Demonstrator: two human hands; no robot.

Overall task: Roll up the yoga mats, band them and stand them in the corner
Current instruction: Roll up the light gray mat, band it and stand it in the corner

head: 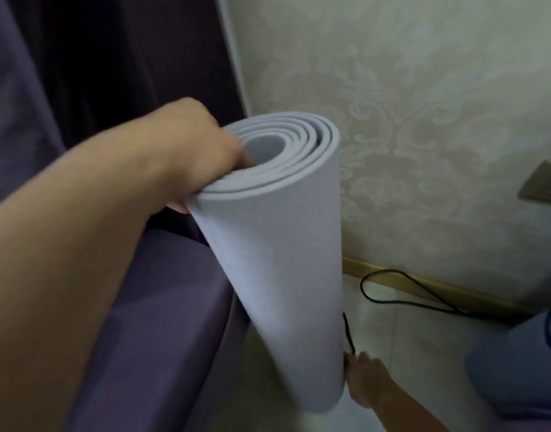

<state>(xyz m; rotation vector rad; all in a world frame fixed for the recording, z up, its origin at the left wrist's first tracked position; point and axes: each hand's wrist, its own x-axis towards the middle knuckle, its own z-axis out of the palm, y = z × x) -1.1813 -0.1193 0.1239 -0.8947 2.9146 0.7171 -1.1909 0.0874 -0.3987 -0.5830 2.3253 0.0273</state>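
- Mat is rolled and near upright; its long axis runs from the top end at the left hand down to the floor, the top tipped slightly left.
- Our left hand grips the top rim: fingers hooked inside the spiral, thumb outside.
- Our right hand sits at the roll's lower right edge, beside a black cord there. We cannot tell whether the fingers pinch it or only touch the mat.
- Mat stands near the corner, between the purple curtain and the wall.
- We judge the right hand nearer the banding spot; the left steadies.
- A second black cable lies along the skirting.
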